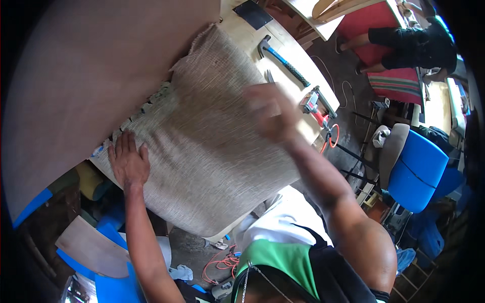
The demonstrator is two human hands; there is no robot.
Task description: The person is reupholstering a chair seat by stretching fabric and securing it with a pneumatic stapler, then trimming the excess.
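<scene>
My left hand [129, 162] lies flat, fingers spread, pinning the beige woven fabric [212, 136] at its 9 o'clock edge on the bench [298, 70]. My right hand [268, 113] hovers blurred above it, grip unclear. I'd keep the cloth taut and smooth outward toward 3 o'clock.

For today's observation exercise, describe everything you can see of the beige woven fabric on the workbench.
The beige woven fabric looks coarse, like upholstery cloth, with a fine mottled weave. It lies spread flat over a padded panel on the wooden workbench, its far edge frayed and uneven beside a large brown board. The left hand presses flat on its left edge; the blurred right hand is over its right side.
</scene>
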